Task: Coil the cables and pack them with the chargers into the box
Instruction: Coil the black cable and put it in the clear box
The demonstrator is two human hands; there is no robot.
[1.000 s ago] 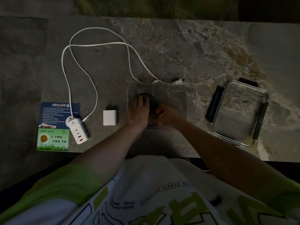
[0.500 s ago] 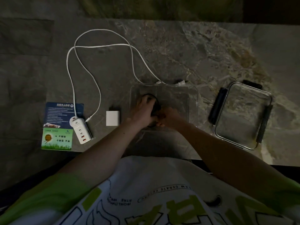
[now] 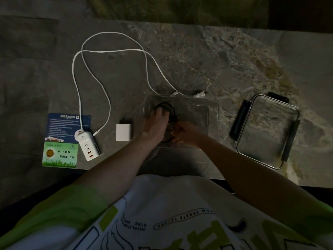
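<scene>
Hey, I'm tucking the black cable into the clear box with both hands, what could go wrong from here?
One: the coiled black cable may spring open once the left hand and right hand come off it in the clear plastic box. Two: the long white cable lies uncoiled, one end at the box's far rim, so it could snag.

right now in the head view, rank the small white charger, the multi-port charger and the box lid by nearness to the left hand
1. small white charger, just left of the left hand
2. multi-port charger, farther left
3. box lid, far to the right
</scene>
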